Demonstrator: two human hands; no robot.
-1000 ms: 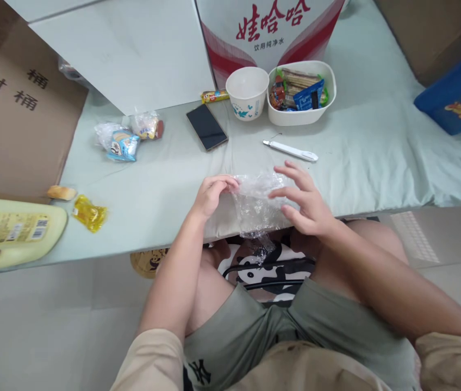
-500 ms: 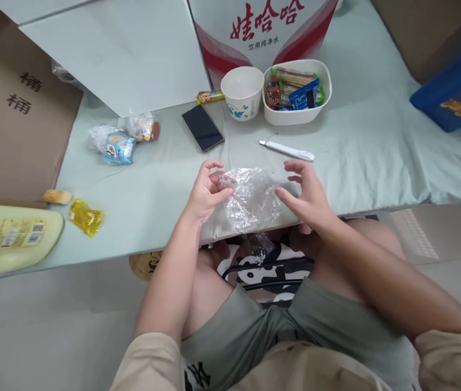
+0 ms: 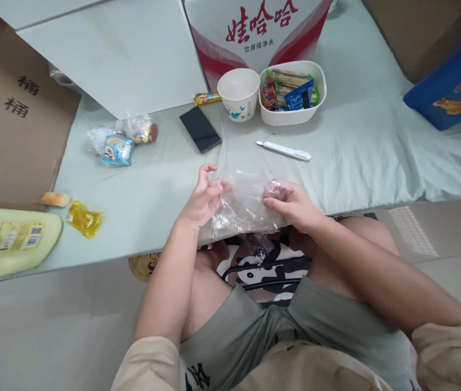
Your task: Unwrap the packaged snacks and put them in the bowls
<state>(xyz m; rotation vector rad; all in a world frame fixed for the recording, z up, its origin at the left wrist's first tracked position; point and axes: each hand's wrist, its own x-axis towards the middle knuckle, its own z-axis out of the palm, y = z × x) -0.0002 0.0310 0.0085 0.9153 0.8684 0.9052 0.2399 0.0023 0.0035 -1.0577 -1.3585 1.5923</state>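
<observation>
Both hands closed since the earlier frame: left hand (image 3: 204,198) and right hand (image 3: 291,203) gripped clear plastic bag (image 3: 244,203), centre frame; bag empty, crumpled, unfilled.

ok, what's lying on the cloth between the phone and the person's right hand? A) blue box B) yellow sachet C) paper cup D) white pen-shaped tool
D: the white pen-shaped tool lies flat on the cloth, right of the phone and just beyond the right hand, which grips the clear plastic bag together with the left hand.
</observation>
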